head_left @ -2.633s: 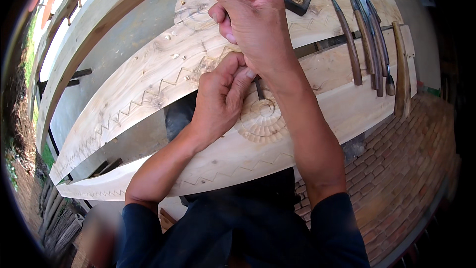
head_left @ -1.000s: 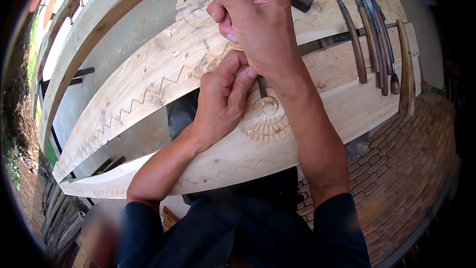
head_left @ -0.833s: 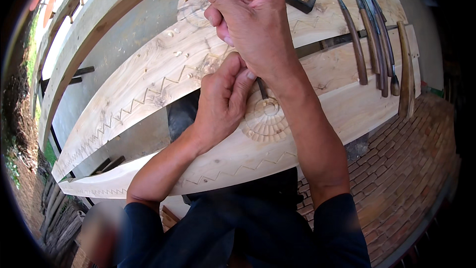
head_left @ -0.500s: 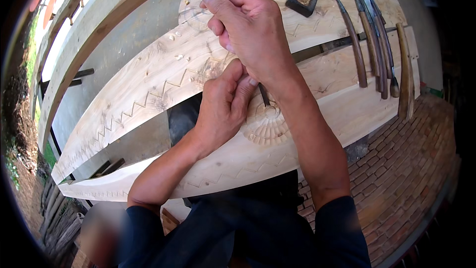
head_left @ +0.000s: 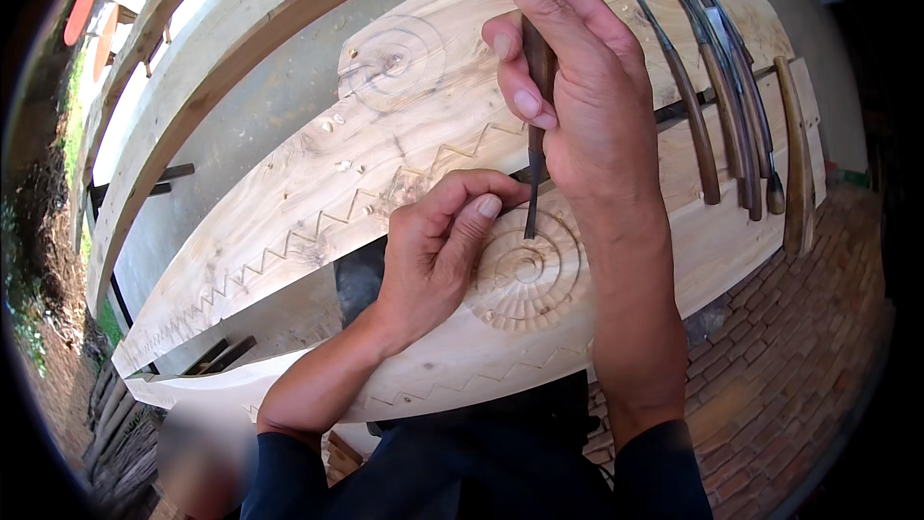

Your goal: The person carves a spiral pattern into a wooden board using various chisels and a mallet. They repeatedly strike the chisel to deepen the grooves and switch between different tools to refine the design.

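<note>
My right hand [head_left: 592, 87] is wrapped loosely round the dark wooden handle of a carving chisel [head_left: 537, 48]. The chisel stands nearly upright, its narrow steel tip at the far edge of a round fluted rosette [head_left: 526, 268] cut into the near pale board [head_left: 433, 361]. My left hand [head_left: 438, 246] is curled beside the rosette, with its fingertips at the chisel's shank; the thumb lies a little apart from the steel. A second board [head_left: 289, 173] lies behind, bearing a zigzag line and a drawn circle pattern [head_left: 393, 63].
Several long-handled carving tools [head_left: 731, 106] lie across the boards at the right, beside a smooth wooden club [head_left: 795, 159]. Curved wooden ribs [head_left: 207, 53] arch at the left. Wood chips [head_left: 345, 167] dot the far board. Brick paving [head_left: 760, 347] shows at lower right.
My right hand has swung right, bringing the chisel more upright. Its tip has moved from the rosette's middle to its far edge, and my left fingers have loosened. The view has shifted slightly.
</note>
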`<action>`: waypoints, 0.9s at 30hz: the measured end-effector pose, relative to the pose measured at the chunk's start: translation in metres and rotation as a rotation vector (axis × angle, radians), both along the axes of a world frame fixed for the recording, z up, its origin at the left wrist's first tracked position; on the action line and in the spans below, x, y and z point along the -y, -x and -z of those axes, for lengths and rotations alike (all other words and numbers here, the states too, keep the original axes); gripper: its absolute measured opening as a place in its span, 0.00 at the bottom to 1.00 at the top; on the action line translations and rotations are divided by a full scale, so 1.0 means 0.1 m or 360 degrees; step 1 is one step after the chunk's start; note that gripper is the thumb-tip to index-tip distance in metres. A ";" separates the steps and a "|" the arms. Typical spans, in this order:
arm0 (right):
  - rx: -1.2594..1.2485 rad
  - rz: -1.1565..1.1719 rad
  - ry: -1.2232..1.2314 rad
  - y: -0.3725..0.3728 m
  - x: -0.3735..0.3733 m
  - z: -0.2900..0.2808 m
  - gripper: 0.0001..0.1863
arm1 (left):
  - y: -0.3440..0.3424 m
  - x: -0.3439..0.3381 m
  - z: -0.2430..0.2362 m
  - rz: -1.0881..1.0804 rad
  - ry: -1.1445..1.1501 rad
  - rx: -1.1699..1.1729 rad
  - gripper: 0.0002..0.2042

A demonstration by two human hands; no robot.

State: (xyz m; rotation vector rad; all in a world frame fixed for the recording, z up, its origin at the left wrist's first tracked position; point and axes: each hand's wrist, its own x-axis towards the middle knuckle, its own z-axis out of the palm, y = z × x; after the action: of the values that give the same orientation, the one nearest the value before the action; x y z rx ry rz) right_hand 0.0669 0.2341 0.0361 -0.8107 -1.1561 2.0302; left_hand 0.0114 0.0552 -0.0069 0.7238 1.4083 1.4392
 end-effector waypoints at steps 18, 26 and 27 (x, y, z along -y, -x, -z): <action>-0.0100 0.0058 0.0133 0.14 0.13 0.13 0.14 | 0.02 0.01 0.09 0.0137 0.0007 -0.0337 0.07; -0.0084 0.0102 0.0074 0.16 0.14 0.16 0.13 | 0.01 -0.01 0.09 0.0082 -0.0028 -0.0329 0.07; -0.0043 0.0131 0.0078 0.17 0.15 0.16 0.13 | 0.00 0.00 0.09 0.0062 -0.0020 -0.0315 0.07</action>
State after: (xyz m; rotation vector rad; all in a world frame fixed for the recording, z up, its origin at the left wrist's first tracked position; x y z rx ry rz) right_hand 0.0503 0.2194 0.0201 -0.8388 -1.0450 2.0024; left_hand 0.0110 0.0552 -0.0155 0.9178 1.5276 1.3767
